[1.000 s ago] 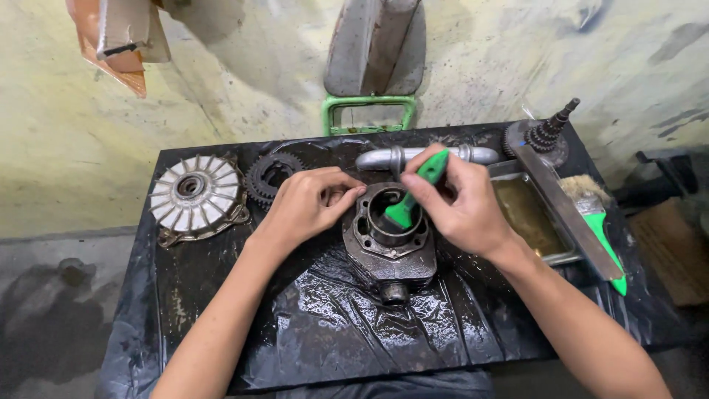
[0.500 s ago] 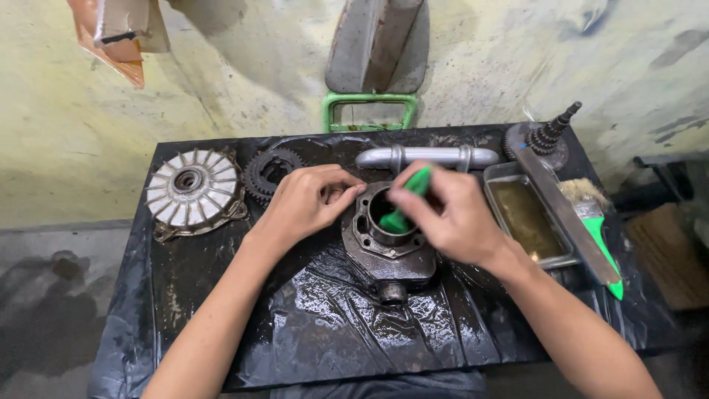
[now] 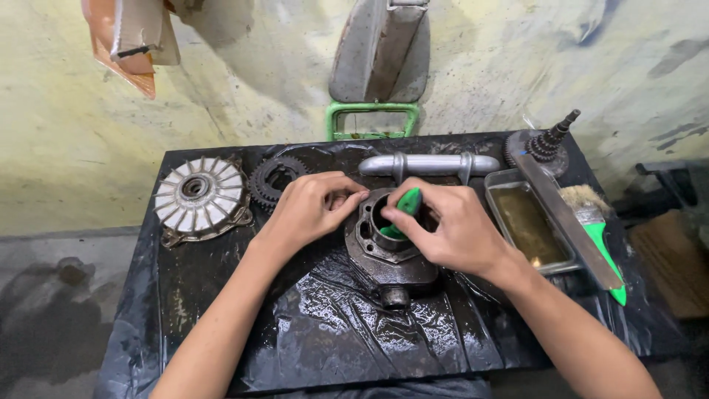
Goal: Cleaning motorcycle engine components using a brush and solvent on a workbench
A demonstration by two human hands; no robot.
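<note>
Black plastic sheeting covers the worktop (image 3: 310, 347). Far left lie a finned metal cover (image 3: 198, 198) and a gear (image 3: 275, 177). Left hand (image 3: 314, 207), fingers curled, grips the rim of the central metal cylinder (image 3: 388, 255); right hand (image 3: 450, 229) closes on a green-handled tool (image 3: 402, 210) inside it. Right: a tray (image 3: 532, 225).

This is a rough repair workshop for engines. A low table (image 3: 192, 295) in the middle of the frame is wrapped in oily black plastic and carries greasy metal parts: a finned rotor (image 3: 199, 198) and sprocket (image 3: 272, 179) at upper left, a cylinder (image 3: 388, 255) at centre, a tray (image 3: 528, 225) of brownish fluid and a brush (image 3: 594, 229) at right. Behind it, across the top, the wall (image 3: 244, 81) is stained and smeared, and the concrete floor (image 3: 52, 310) at lower left is grimy.
</note>
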